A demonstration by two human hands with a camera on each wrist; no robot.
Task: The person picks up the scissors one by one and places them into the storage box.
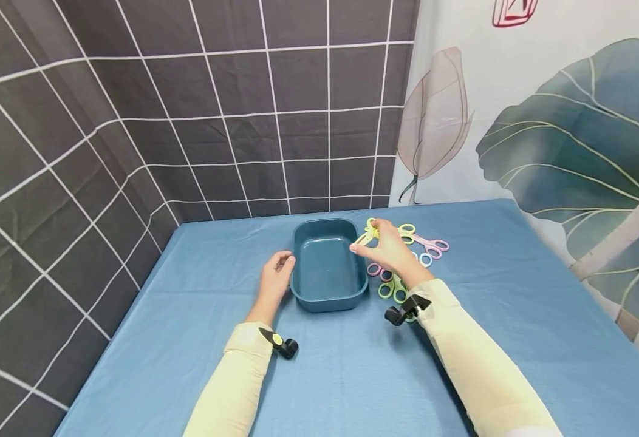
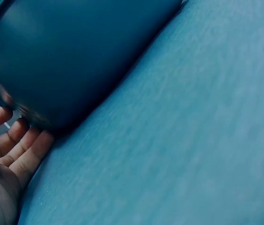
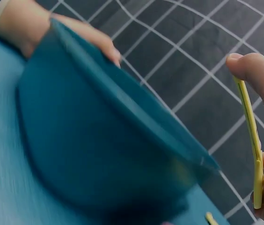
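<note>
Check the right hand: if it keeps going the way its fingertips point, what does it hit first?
The right hand, pinching yellow scissors, points left toward the teal tub. It would probably meet the tub's near rim first, or pass just over it into the tub; height above the rim is unclear.

One dark teal tray [image 1: 327, 294] sits at the centre of one blue-covered table [image 1: 516, 291]. Right of it lies one heap of pastel scissors [image 1: 426, 247], overlapping too much to count exactly. Two hands are visible.

Blue-clothed table [image 1: 516, 315] against dark tiled wall [image 1: 188, 121] (white grout), leaf-print curtain [image 1: 560, 133] at right.
</note>
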